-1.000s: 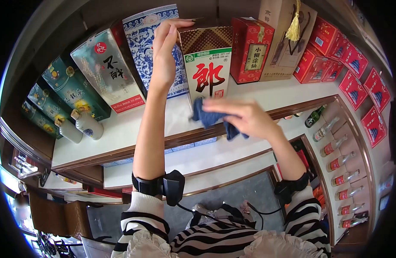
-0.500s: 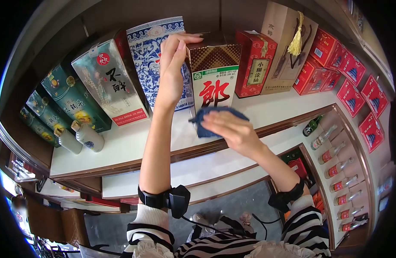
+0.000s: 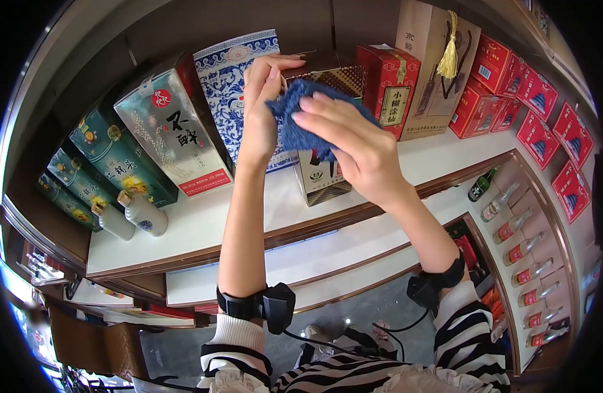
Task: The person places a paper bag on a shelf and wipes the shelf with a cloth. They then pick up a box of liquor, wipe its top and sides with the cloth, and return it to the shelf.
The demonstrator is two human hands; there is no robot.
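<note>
A tall liquor box stands upright on the white shelf, its front mostly covered. Gripping its upper left edge is my left hand, with the fingers over the top. My right hand presses a dark blue cloth flat against the upper front of that box. Just left of it stands a blue-and-white patterned box, partly behind my left hand. A red box is close on the right.
Farther left are a silver box, green boxes and two small white bottles. A paper bag with a gold tassel and several red boxes stand at right. Below, a rack holds bottles.
My right hand has moved the cloth up from the lower front of the box to its upper front. My left hand stays on the box's top edge.
</note>
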